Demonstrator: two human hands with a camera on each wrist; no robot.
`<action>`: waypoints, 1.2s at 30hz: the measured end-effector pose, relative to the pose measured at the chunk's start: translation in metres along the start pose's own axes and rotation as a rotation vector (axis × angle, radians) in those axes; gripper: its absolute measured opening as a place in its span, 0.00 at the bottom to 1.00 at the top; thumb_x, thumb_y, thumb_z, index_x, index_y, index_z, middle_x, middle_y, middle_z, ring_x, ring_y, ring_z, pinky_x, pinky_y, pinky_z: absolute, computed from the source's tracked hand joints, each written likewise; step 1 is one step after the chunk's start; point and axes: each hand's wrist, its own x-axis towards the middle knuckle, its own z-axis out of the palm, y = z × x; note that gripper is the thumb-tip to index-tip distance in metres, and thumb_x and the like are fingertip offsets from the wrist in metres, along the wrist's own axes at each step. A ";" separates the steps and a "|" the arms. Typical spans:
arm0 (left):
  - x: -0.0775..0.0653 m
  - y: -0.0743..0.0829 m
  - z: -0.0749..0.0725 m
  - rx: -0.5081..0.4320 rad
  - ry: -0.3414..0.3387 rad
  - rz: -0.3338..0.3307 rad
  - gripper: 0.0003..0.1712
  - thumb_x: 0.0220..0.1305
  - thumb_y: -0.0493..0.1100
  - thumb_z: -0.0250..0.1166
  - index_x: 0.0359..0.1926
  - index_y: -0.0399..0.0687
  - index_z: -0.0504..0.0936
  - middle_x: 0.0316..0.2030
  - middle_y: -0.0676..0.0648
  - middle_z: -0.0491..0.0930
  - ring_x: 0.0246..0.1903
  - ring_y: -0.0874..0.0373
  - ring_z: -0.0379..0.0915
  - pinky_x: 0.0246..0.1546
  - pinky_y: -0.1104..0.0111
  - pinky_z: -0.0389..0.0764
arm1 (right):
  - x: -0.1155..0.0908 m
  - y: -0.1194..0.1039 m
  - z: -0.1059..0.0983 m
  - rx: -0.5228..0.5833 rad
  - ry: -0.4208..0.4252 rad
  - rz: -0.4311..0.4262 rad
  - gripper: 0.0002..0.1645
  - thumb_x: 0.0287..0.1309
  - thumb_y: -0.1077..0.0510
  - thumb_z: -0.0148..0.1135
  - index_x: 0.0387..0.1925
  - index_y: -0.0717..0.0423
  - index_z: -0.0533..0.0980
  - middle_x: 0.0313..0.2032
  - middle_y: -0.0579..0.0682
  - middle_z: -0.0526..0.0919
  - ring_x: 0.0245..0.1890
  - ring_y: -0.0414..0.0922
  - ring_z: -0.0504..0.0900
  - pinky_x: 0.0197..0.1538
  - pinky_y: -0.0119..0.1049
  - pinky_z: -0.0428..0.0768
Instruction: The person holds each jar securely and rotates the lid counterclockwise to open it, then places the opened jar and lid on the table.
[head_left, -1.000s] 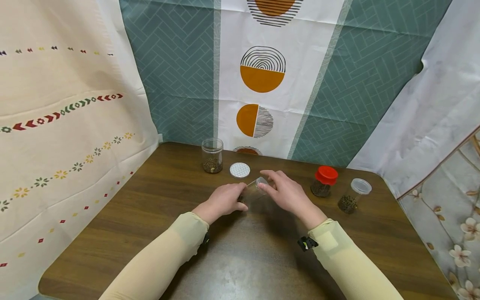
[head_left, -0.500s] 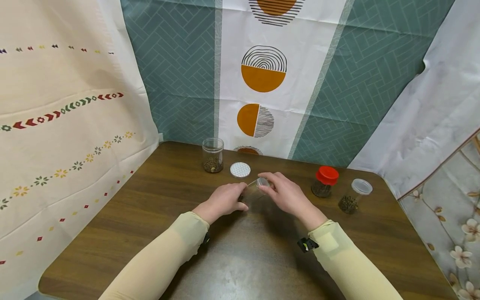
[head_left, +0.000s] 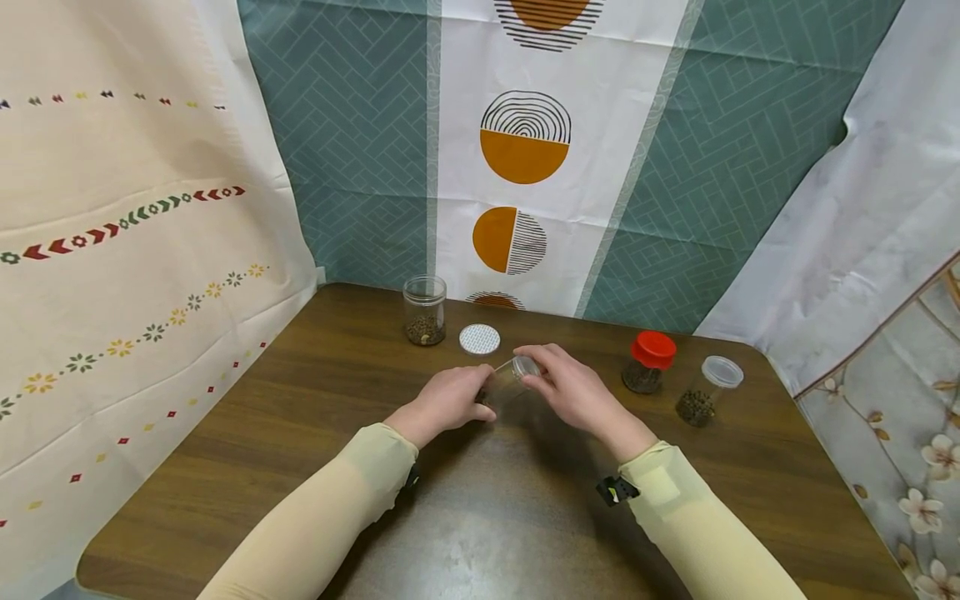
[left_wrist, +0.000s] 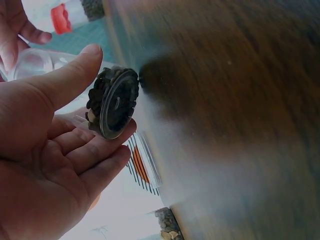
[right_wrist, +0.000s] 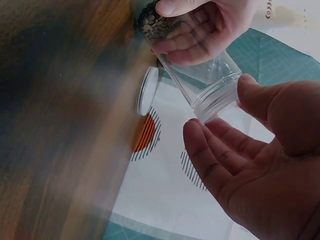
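A clear jar (head_left: 510,385) with dark seeds or beans at its bottom is tilted, its mouth end up to the right. My left hand (head_left: 447,398) grips its lower end; in the left wrist view the thumb lies along one side and the fingers along the other, near the seed-filled base (left_wrist: 119,104). At the other end, my right hand (head_left: 573,390) has thumb and fingertips on either side of the clear lid (right_wrist: 218,97). The thumb touches the lid's edge in the right wrist view.
An uncovered jar (head_left: 424,312) of brown seeds stands at the back left, with a white lid (head_left: 479,339) lying beside it. To the right stand a red-lidded jar (head_left: 649,362) and a jar with a translucent lid (head_left: 708,392). Patterned cloth (head_left: 360,158) hangs behind the wooden table (head_left: 300,400).
My right thumb and fingers have shifted slightly around the lid, closing in on it. The left hand and the tilted jar stay nearly still.
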 end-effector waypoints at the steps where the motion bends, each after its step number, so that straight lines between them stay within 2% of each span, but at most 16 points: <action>1: 0.000 0.000 0.000 -0.003 0.000 -0.002 0.33 0.66 0.50 0.83 0.64 0.40 0.81 0.44 0.48 0.85 0.42 0.51 0.82 0.49 0.51 0.83 | 0.000 0.000 0.000 0.005 0.001 -0.005 0.28 0.78 0.55 0.70 0.74 0.47 0.77 0.58 0.51 0.82 0.53 0.50 0.86 0.55 0.56 0.85; 12: -0.001 0.000 0.000 -0.019 -0.006 -0.010 0.32 0.66 0.49 0.83 0.64 0.41 0.81 0.44 0.49 0.85 0.42 0.52 0.83 0.49 0.52 0.83 | 0.000 0.001 0.000 0.038 0.001 -0.035 0.28 0.76 0.58 0.71 0.73 0.48 0.77 0.66 0.53 0.80 0.57 0.53 0.87 0.59 0.59 0.85; 17: -0.002 -0.001 0.000 -0.023 -0.004 -0.009 0.31 0.66 0.49 0.83 0.63 0.41 0.81 0.43 0.49 0.85 0.41 0.52 0.82 0.49 0.52 0.83 | 0.001 0.002 -0.002 0.066 -0.023 0.011 0.33 0.78 0.52 0.71 0.78 0.46 0.73 0.70 0.53 0.78 0.59 0.53 0.86 0.59 0.59 0.84; 20: -0.003 0.001 -0.001 -0.022 -0.005 -0.007 0.32 0.66 0.49 0.83 0.64 0.40 0.81 0.44 0.48 0.85 0.41 0.52 0.82 0.49 0.52 0.83 | 0.004 0.001 -0.002 0.052 -0.019 0.055 0.36 0.78 0.46 0.69 0.80 0.45 0.71 0.68 0.53 0.80 0.57 0.51 0.85 0.56 0.58 0.84; 24: -0.003 0.001 0.000 -0.019 -0.003 -0.001 0.32 0.66 0.49 0.83 0.65 0.40 0.81 0.45 0.47 0.86 0.43 0.51 0.83 0.50 0.51 0.83 | 0.007 0.002 -0.002 0.012 -0.013 0.097 0.33 0.79 0.43 0.68 0.77 0.46 0.75 0.55 0.51 0.84 0.51 0.48 0.83 0.50 0.54 0.83; 28: -0.002 0.001 0.000 -0.009 -0.002 0.007 0.33 0.66 0.49 0.83 0.65 0.40 0.81 0.46 0.47 0.86 0.44 0.50 0.83 0.50 0.51 0.83 | 0.007 0.001 -0.002 -0.011 -0.020 0.094 0.28 0.79 0.44 0.68 0.73 0.47 0.79 0.47 0.48 0.83 0.45 0.46 0.82 0.46 0.50 0.82; 36: 0.000 0.001 0.000 0.014 -0.005 0.008 0.33 0.67 0.50 0.82 0.66 0.41 0.81 0.48 0.46 0.87 0.46 0.50 0.84 0.52 0.52 0.84 | 0.007 -0.001 -0.003 -0.023 -0.021 0.057 0.26 0.78 0.49 0.70 0.71 0.49 0.80 0.43 0.48 0.81 0.40 0.46 0.79 0.42 0.47 0.79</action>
